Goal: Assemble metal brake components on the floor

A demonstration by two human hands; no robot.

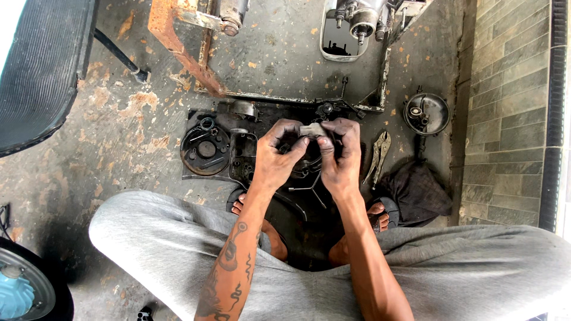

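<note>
Left hand: the left hand (278,156) was raised above the floor, greasy, fingers curled and closed on one end of a small grey part (313,129).
Right hand: the right hand (340,156) met the left, thumb and fingers clamped on the other end of the same part.
Hands together: both were pressed close, fingertips touching around the part; what kind of part it was could not be told.
Grey part: it sat between the two hands at their top, held in the air over the dark mat (196,172), not resting on anything.
Mat: it lay on the floor in front of the feet, carrying a round plate (204,150) to the left and a dark housing (242,156) just beside the left hand.
Pliers: pliers (378,154) lay on the floor just right of the right hand, tilted.
Rag: a dark rag (416,193) lay near the pliers, beside the right foot.
Round cover: a round metal cover (426,113) lay well to the right, near the tiled wall (514,113).
Frame: a rusty frame (178,47) stood beyond the mat.
Legs: grey trousers (160,244) covered the knees, spread either side of the arms.
Floor: the concrete floor (107,137) was stained and flaked.
</note>
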